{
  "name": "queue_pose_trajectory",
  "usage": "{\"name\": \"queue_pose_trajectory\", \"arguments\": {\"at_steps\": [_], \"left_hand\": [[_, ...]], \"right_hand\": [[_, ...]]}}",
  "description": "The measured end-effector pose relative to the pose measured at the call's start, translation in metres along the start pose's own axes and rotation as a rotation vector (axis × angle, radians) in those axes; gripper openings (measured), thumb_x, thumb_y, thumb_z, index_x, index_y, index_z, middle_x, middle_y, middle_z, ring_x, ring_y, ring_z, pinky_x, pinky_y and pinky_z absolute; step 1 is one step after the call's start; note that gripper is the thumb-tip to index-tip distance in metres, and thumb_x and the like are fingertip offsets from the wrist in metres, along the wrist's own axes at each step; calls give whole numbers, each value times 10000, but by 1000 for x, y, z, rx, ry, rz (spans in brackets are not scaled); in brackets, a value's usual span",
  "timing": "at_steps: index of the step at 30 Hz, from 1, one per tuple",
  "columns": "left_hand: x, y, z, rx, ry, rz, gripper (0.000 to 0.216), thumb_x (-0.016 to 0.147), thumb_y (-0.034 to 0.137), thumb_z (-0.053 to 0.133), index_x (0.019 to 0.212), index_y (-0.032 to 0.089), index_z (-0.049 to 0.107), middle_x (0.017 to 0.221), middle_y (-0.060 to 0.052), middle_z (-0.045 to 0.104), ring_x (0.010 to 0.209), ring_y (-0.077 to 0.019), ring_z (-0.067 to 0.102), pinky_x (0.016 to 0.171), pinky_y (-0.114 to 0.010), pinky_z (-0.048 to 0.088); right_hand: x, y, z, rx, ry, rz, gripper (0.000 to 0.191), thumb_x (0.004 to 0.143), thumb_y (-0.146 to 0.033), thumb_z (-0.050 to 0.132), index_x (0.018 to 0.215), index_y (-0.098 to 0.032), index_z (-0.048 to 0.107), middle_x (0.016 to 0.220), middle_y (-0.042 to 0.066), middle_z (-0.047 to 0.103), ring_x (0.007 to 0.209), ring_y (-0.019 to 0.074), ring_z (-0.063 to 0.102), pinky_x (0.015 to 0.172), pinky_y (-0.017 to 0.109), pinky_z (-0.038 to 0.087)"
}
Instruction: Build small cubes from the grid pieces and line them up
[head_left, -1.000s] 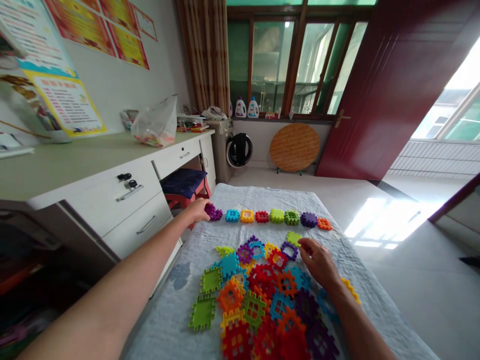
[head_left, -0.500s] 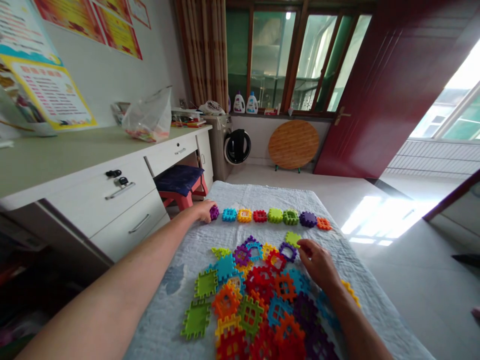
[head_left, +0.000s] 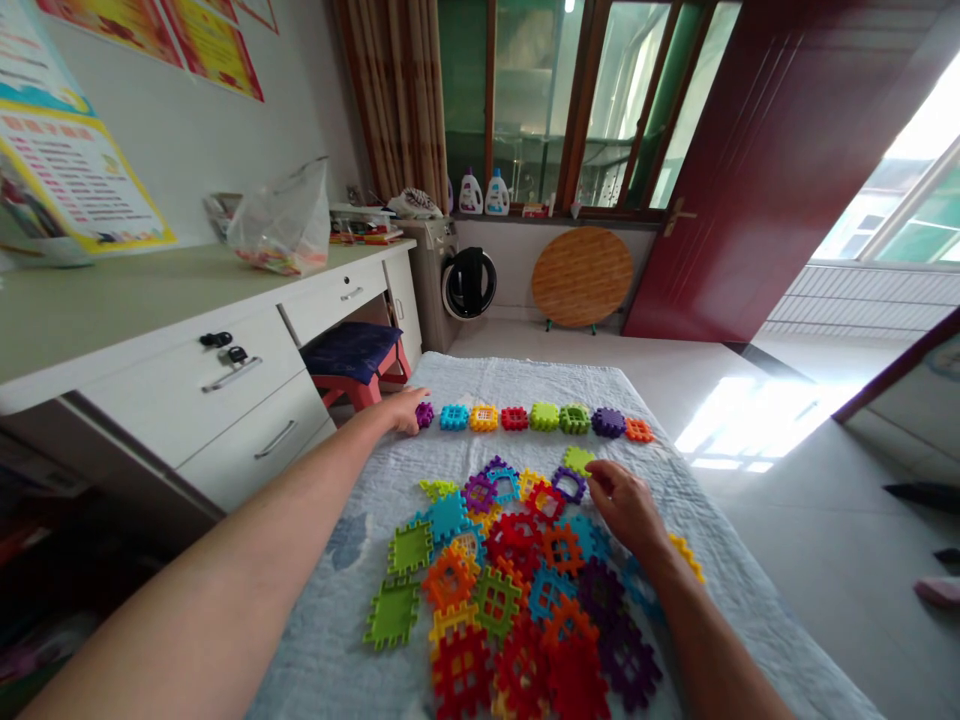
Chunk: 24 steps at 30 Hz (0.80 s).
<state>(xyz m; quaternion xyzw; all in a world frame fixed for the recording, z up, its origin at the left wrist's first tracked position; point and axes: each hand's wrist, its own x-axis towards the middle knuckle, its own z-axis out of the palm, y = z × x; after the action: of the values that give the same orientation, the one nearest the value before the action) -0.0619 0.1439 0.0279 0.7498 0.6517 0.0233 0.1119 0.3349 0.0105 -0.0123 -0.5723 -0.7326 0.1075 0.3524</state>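
My left hand (head_left: 407,409) reaches to the far left of the cloth-covered table, its fingers closed round a purple building block (head_left: 425,414). From that block a row runs right: a blue block (head_left: 454,417), a yellow block (head_left: 484,418), a red block (head_left: 514,418), light green, green, dark purple and orange ones. My right hand (head_left: 622,500) is low over the right edge of the loose pile, fingers loosely bent and thumb apart. Its fingertips are at the edge of a light green piece (head_left: 577,460), beside a purple frame piece (head_left: 571,486). Contact there is unclear.
Several loose notched pieces, such as a red panel (head_left: 577,680) and a green panel (head_left: 410,549), lie heaped nearer me. To the left stand a desk (head_left: 150,300) and a pink stool (head_left: 356,360). A washing machine (head_left: 435,275) and a red door (head_left: 697,180) are beyond.
The view has shifted slightly, so everything sits a little higher and further left. Both hands keep nearly the same places relative to the blocks.
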Motion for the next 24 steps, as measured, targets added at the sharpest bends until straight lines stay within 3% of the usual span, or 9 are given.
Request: {"name": "queue_pose_trajectory", "arguments": {"at_steps": [4,8,10,12,13,15,18,24], "left_hand": [[-18,1,-5,-1,95,12,911,450,155,679,1317,172,398,1376,-146,390,1258,-317,404,1008,-350,357],[-63,17,-9,-109,215,127,731,606,214,608,1306,134,412,1345,-137,408,1291,-268,364,1086,-350,263],[-96,31,-6,-241,167,203,585,670,230,561,1246,176,475,1315,-95,457,1234,-232,435,1046,-327,328],[-127,46,0,-329,16,265,414,714,241,531,1126,226,564,1218,-44,551,1139,-211,515,994,-319,383],[-141,53,5,-343,-50,293,371,716,245,538,1084,238,589,1176,-30,584,1116,-212,531,990,-322,387],[-161,65,16,-319,-61,308,427,679,254,591,1107,246,586,1193,-38,587,1138,-233,516,1011,-341,366],[-171,75,33,-258,9,299,559,637,246,629,1190,226,545,1234,-72,562,1168,-251,492,1018,-342,356],[-155,86,49,-203,114,261,560,608,147,564,1165,209,555,1123,-78,595,1056,-240,553,938,-320,414]], "right_hand": [[0,-2,-1,9,6,4,220,799,-279,469,885,-173,642,726,33,642,633,153,573,635,258,435],[1,-5,-2,10,-2,2,212,789,-273,477,872,-170,643,723,32,636,628,149,569,634,256,429],[1,-5,-2,11,-6,-4,210,788,-266,476,873,-172,643,721,31,635,634,149,569,637,256,426],[1,-5,-2,9,-8,-12,211,785,-263,476,874,-174,646,713,29,633,634,150,565,639,258,425],[1,-4,-2,9,-7,-14,212,783,-264,476,873,-175,646,712,29,633,633,149,563,639,259,425],[1,-4,-1,10,0,-16,214,781,-269,476,868,-174,648,713,30,634,629,148,560,638,259,424],[0,-3,-1,14,11,-13,217,784,-273,473,863,-173,647,711,30,633,627,147,559,639,259,425],[-2,-4,-1,21,29,-16,215,777,-280,475,846,-173,648,691,28,634,612,146,553,630,259,429]]}}
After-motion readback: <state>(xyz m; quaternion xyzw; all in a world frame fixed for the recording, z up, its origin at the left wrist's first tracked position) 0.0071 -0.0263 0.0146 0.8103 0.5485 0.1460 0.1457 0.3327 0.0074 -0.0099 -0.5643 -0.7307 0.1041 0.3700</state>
